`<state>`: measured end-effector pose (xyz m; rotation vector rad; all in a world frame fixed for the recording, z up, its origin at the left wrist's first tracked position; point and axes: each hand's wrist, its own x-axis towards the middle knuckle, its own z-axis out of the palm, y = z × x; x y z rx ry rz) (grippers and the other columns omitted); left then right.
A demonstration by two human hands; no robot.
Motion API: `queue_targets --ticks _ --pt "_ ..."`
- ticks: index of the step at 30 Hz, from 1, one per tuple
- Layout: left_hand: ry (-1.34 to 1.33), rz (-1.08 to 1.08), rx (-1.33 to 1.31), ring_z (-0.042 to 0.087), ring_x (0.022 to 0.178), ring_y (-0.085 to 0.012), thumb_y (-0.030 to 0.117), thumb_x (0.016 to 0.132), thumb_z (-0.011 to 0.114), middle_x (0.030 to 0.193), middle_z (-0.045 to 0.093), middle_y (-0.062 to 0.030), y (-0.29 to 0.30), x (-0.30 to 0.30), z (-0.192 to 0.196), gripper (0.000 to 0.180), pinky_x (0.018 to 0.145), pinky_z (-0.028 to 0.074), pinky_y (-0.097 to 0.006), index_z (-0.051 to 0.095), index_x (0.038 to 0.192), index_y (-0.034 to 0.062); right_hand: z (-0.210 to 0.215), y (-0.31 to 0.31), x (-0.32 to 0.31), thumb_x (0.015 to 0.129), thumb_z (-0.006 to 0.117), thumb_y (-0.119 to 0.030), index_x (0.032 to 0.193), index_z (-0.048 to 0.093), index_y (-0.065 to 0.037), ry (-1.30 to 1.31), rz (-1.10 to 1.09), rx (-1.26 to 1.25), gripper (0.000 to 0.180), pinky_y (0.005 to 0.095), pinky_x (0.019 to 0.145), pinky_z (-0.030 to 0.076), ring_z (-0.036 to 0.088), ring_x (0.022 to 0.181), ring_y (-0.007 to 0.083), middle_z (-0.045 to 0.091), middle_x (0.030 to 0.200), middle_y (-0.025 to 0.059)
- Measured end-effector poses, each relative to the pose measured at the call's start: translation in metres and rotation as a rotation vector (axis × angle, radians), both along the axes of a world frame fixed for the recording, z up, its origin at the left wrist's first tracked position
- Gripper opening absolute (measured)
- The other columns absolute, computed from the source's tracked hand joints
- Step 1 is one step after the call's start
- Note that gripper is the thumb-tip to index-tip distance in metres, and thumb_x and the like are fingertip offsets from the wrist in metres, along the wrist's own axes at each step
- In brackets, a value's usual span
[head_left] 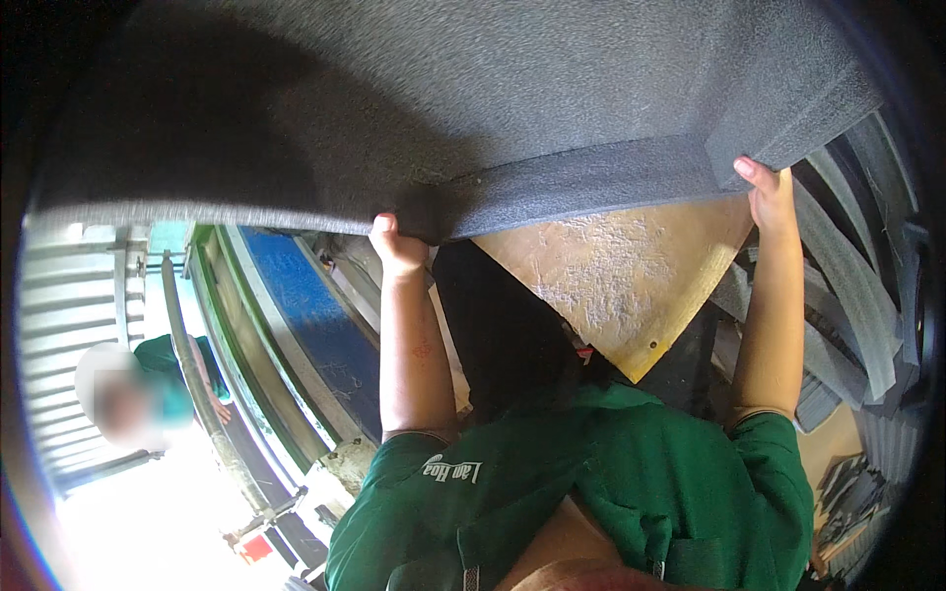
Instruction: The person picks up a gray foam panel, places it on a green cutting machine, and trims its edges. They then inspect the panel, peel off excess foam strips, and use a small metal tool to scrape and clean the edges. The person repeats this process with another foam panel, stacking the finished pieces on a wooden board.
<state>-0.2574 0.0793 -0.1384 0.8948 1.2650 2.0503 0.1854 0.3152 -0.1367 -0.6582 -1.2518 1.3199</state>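
Observation:
A large dark grey foam sheet [591, 79] fills the top of the view, with a thick raised strip [581, 182] along its near edge and a block-like foam piece [798, 108] at its right corner. My left hand [399, 246] grips the near edge left of the middle, thumb on top and fingers hidden underneath. Near the right corner, my right hand [771, 197] clasps the edge with its thumb up against the foam; its other fingers are hidden. Below the foam, a worn tan board [631, 286] points one corner toward me.
Curved grey foam strips [838, 266] are piled to the right. On the left stands a long machine with a blue bed [305, 295] and green rails [246, 325]. A metal pipe [187, 345] runs beside it. Another person [148, 394] in green is beyond the pipe, at far left.

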Motion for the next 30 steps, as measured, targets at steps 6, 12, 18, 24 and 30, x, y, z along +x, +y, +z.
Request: queue_targets --ticks 6,12,18,24,30 --pt "-0.039 0.101 0.021 0.058 0.123 -0.0363 0.065 0.074 0.070 0.136 0.058 -0.0141 0.008 0.017 0.013 0.095 0.105 0.047 -0.052 0.050 0.145 0.0058 -0.005 -0.002 -0.004 0.071 0.084 -0.008 0.133 0.057 -0.002 -0.016 -0.003 0.058 0.068 0.0366 0.098 0.052 0.062 0.115 0.0216 0.063 0.123 0.0067" --pt "0.025 0.063 -0.059 0.062 0.119 -0.0358 0.062 0.074 0.071 0.132 0.063 -0.0143 -0.011 0.022 -0.002 0.088 0.104 0.050 -0.052 0.057 0.138 0.0035 -0.004 -0.004 -0.006 0.072 0.085 -0.012 0.132 0.058 -0.001 -0.029 0.001 0.107 0.067 0.0382 0.101 0.050 0.062 0.114 0.0231 0.064 0.124 0.0077" --pt "-0.066 0.123 0.001 0.062 0.116 -0.0349 0.055 0.077 0.066 0.128 0.063 -0.0134 0.009 0.030 -0.008 0.076 0.100 0.051 -0.051 0.060 0.134 0.0046 -0.012 -0.005 -0.001 0.075 0.083 -0.011 0.133 0.057 -0.002 -0.019 0.028 0.055 0.065 0.0369 0.100 0.051 0.063 0.114 0.0227 0.064 0.123 0.0082" --pt "-0.012 0.146 -0.046 0.062 0.117 -0.0340 0.055 0.078 0.064 0.128 0.063 -0.0126 0.017 0.042 0.006 0.075 0.101 0.050 -0.050 0.059 0.134 0.0055 -0.001 -0.006 0.000 0.072 0.082 -0.009 0.134 0.057 -0.003 0.000 0.046 -0.049 0.067 0.0371 0.100 0.051 0.062 0.114 0.0230 0.065 0.122 0.0074" --pt "0.041 0.153 -0.135 0.063 0.116 -0.0323 0.054 0.082 0.060 0.122 0.067 -0.0129 0.006 0.008 -0.032 0.068 0.103 0.050 -0.049 0.064 0.129 0.0046 -0.057 0.025 0.034 0.070 0.081 -0.005 0.135 0.057 0.002 -0.003 0.036 -0.165 0.070 0.0427 0.104 0.050 0.063 0.116 0.0265 0.066 0.125 0.0116"
